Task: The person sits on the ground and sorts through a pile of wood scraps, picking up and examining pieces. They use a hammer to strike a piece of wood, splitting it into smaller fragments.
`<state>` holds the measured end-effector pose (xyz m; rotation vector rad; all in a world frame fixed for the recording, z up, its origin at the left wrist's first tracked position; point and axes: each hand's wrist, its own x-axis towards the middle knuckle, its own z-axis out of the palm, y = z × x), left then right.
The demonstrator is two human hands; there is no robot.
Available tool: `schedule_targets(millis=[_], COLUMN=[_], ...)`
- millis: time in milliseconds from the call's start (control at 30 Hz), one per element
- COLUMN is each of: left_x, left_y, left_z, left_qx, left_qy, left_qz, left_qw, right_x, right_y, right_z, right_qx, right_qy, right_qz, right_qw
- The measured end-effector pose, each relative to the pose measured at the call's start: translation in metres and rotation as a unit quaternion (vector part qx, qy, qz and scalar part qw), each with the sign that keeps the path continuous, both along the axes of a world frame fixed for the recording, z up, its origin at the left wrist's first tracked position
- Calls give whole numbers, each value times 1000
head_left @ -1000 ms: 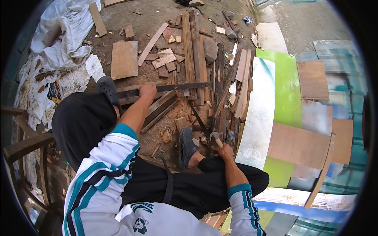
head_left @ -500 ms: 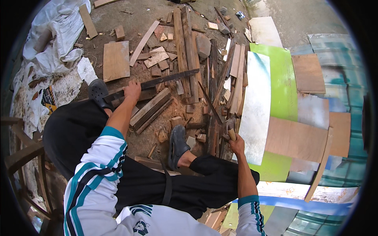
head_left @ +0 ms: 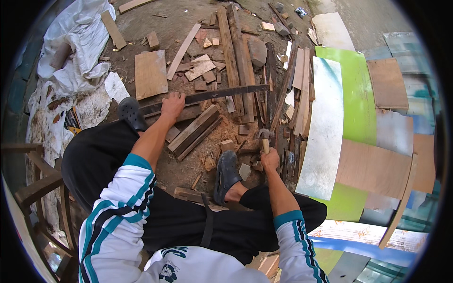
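In comes the wooden-handled metal hammer (head_left: 265,138), the right hand (head_left: 270,159) wrapped round its handle, nearer now to the long dark wooden strip (head_left: 229,93) but not touching! The left hand (head_left: 173,104) clasps that strip, which stretches out rightward.

You're in a rough outdoor woodworking yard: dirt ground (head_left: 186,15), scattered wood offcuts (head_left: 200,70), sheet panels (head_left: 373,165), a hammer (head_left: 264,135) out.
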<state>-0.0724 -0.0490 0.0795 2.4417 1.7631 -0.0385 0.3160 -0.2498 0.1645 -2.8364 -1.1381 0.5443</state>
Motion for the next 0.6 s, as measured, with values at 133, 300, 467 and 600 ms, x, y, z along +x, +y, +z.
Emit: schedule_targets(millis=[133, 300, 467, 600], left_x=[15, 23, 28, 17], left_y=[2, -9, -21, -12], left_z=[-2, -17, -28, -45], left_qx=[-13, -26, -44, -107], left_qy=[-2, -6, 18, -13], left_qz=[-21, -28, -38, -10], left_qw=[1000, 999, 998, 994], right_x=[-28, -43, -37, -55], right_y=[-22, -55, -51, -5], right_z=[-2, 3, 5, 40], right_qx=[-22, -10, 112, 153], right_qy=[13, 16, 29, 122], right_qz=[-45, -79, -102, -94], right_qw=[999, 997, 988, 976])
